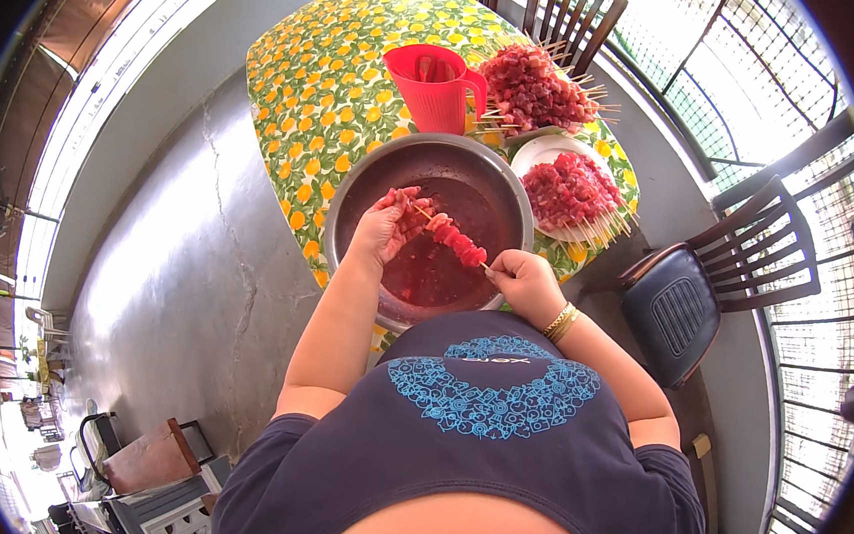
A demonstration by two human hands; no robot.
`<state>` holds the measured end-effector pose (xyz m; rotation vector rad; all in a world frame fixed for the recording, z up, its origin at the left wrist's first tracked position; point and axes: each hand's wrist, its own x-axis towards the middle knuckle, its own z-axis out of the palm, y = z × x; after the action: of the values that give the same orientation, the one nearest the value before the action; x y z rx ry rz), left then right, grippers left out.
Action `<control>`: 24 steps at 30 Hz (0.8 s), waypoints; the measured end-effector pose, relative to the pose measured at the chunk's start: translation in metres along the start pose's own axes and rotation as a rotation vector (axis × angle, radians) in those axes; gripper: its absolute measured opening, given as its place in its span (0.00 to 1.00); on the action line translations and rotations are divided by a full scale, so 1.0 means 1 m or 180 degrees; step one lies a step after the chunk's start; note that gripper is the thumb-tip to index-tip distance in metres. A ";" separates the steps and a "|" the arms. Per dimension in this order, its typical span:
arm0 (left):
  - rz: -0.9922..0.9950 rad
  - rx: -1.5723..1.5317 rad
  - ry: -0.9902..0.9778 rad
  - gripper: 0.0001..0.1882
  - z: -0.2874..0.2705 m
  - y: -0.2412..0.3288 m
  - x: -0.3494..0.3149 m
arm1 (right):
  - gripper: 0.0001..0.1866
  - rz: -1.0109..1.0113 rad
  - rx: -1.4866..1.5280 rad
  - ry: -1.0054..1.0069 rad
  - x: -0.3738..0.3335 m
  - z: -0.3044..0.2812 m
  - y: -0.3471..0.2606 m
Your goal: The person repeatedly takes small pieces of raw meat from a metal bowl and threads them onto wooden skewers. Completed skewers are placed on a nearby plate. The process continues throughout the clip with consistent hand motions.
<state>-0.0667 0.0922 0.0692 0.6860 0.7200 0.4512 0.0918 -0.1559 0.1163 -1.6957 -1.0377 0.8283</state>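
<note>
Over a wide metal basin (359, 176) holding dark red liquid, I hold a bamboo skewer threaded with chunks of raw meat (456, 241). The skewer slants, its bare lower end pinched between the fingers of my right hand (531, 287). At the other end, my left hand (380, 225) is closed on raw meat beside the skewer's tip. Whether the meat in my left fingers is on the stick I cannot tell. Some bits of meat lie in the basin's liquid.
A red plastic pitcher (429, 91) stands behind the basin. To the right, a white plate (531, 157) bears skewered meat, and a larger heap of meat skewers (537, 85) lies behind it. A lemon-patterned cloth (311, 87) covers the table. A dark chair (680, 307) stands at the right.
</note>
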 end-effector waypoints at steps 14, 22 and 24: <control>0.0249 -0.0076 -0.0273 0.13 0.019 0.010 -0.007 | 0.05 -0.0154 -0.0079 0.0210 0.000 0.001 -0.003; 0.0360 0.0243 -0.0565 0.14 0.021 0.016 -0.010 | 0.04 -0.0385 -0.0342 0.0230 0.000 -0.001 -0.006; 0.0404 0.0430 -0.0522 0.13 0.019 0.015 -0.008 | 0.04 -0.0467 -0.0443 0.0275 -0.001 -0.002 -0.007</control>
<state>-0.0604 0.0900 0.0939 0.8888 0.5572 0.4592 0.0909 -0.1563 0.1239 -1.7319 -1.1671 0.5954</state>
